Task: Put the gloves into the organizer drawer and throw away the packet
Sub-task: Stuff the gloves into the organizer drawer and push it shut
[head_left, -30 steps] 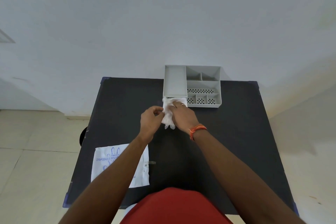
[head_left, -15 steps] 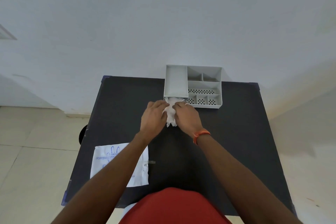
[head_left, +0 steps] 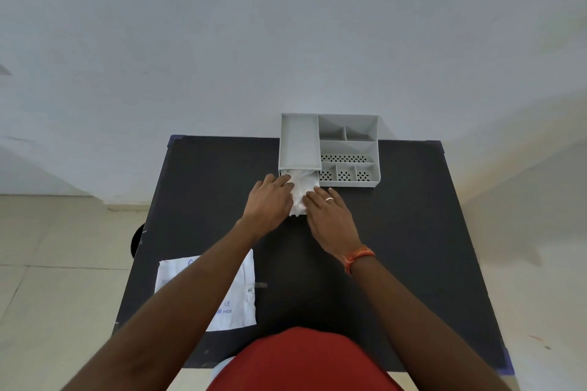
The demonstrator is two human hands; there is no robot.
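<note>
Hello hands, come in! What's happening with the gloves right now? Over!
Left hand and right hand pressing crumpled white gloves into grey plastic organizer's open drawer. White printed packet on black table, not binned. Nothing blocking.

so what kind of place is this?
Probably a bare indoor room set up for a tabletop task, not a lived-in workspace: plain white wall, tiled floor, and one black table holding only a grey organizer and a glove packet.

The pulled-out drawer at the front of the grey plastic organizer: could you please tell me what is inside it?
The drawer of the grey plastic organizer holds crumpled white gloves, pressed in by the left hand and the right hand. Its floor and front are covered.
</note>
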